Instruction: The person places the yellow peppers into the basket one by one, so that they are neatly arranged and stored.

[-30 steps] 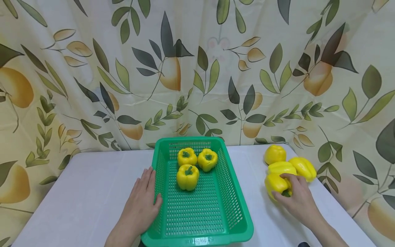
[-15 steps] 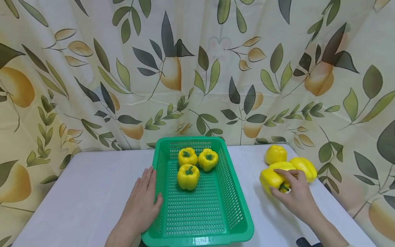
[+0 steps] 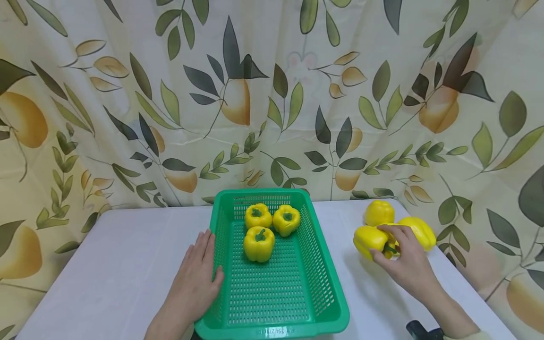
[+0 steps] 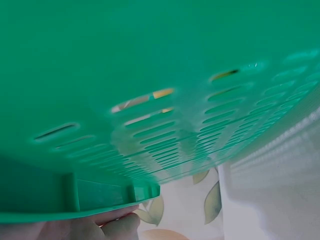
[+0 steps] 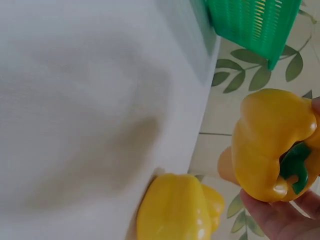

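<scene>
My left hand rests along the left rim of the green basket, its fingers straight. Several of its fingers show under the rim in the left wrist view. Three yellow bell peppers stand inside the basket, toward its far end. On the right, my right hand grips another yellow bell pepper between thumb and fingers, its green stem turned toward the palm. The right wrist view shows this pepper raised off the table.
Beyond the right hand, more yellow bell peppers lie on the white table, one partly hidden. A patterned curtain hangs behind the table. A dark object shows by the right wrist.
My right hand has lifted its bell pepper from beside the others and moved it slightly up and to the left. The left hand and the basket have stayed put.
</scene>
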A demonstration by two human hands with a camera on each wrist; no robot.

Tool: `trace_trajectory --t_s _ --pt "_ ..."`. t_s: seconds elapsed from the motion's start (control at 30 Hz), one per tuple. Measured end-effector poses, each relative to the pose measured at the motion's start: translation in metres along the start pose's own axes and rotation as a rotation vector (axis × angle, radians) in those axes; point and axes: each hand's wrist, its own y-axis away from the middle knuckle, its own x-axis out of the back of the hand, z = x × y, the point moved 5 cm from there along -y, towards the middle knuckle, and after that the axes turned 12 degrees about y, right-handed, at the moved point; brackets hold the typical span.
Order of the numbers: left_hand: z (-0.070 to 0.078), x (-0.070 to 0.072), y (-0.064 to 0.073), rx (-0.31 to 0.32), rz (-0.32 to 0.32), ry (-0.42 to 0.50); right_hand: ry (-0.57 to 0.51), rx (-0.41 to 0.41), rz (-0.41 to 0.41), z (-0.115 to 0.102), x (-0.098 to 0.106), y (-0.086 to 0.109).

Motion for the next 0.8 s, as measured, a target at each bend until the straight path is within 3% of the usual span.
trace_trajectory --t_s 0.8 --pt "-0.001 0.000 0.000 -0.010 0.017 -0.015 -0.092 0.098 0.033 -0.027 0.016 -0.018"
